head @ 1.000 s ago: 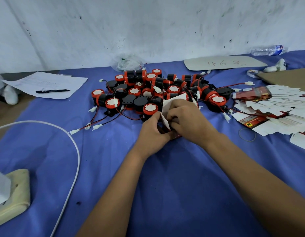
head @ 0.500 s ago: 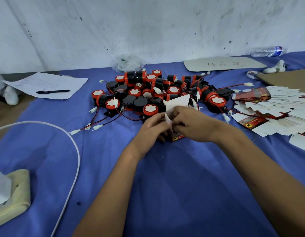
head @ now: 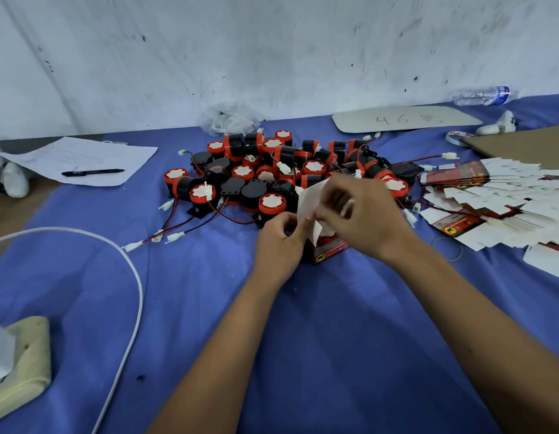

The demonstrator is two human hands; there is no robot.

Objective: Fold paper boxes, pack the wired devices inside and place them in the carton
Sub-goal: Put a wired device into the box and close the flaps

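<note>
Here, on the blue cloth [head: 303, 355], I see the left hand [head: 279, 242] gripping a small red box [head: 330, 250] that stands near the table's middle, thumb and fingers curled against its side. The right hand [head: 362, 214] hovers over the box's top, fingers bent at the upright white flap [head: 309, 202]; blur hides whether they pinch it. Behind lies the heap of red-and-black devices [head: 272, 173], with flat boxes [head: 497, 202] fanned out at right

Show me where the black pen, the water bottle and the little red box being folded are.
black pen [head: 92, 172]: head view, middle of its barrel.
water bottle [head: 482, 96]: head view, middle of its clear body.
red box [head: 330, 250]: head view, its printed front wall.
</note>
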